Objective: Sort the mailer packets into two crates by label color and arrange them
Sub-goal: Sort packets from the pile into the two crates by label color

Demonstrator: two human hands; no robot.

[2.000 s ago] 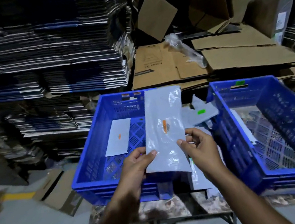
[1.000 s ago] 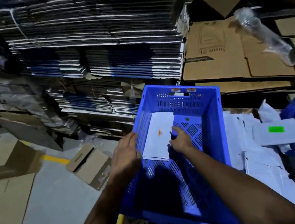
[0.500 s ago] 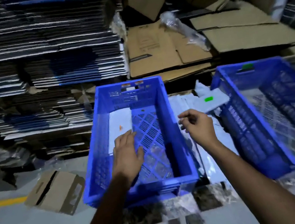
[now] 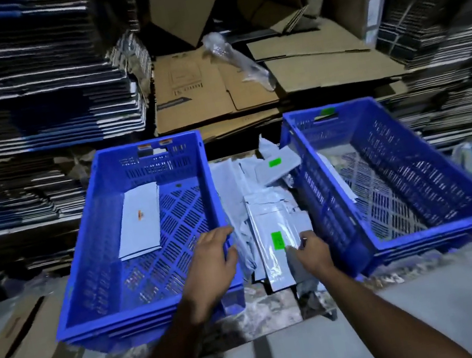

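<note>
Right hand: my right hand [image 4: 310, 249] has its fingertips down on the green-label packet [image 4: 274, 240], pinching at its right edge beside the sticker; whether the thumb is under it I cannot tell.
Left hand: my left hand [image 4: 212, 260] lies flat with relaxed fingers over the right rim of the left crate [image 4: 145, 316], holding nothing, probably steadying the crate.
Loose pile: the unsorted packets [image 4: 233, 179] lie in a heap on the low stand between the two crates, so either crate is an easy reach.
Left crate: one orange-label packet [image 4: 139, 219] lies flat on the floor at the far-left corner, leaving room to lay more beside it.
Right crate: the right crate [image 4: 427, 235] bears a green tag on its far rim, so I judge green labels belong there; a pale packet leans against its left wall, label unseen.
Other green: a second green-label packet [image 4: 278, 166] rests on the pile against that crate's near-left wall.
Progress: early, most packets unsorted.
</note>
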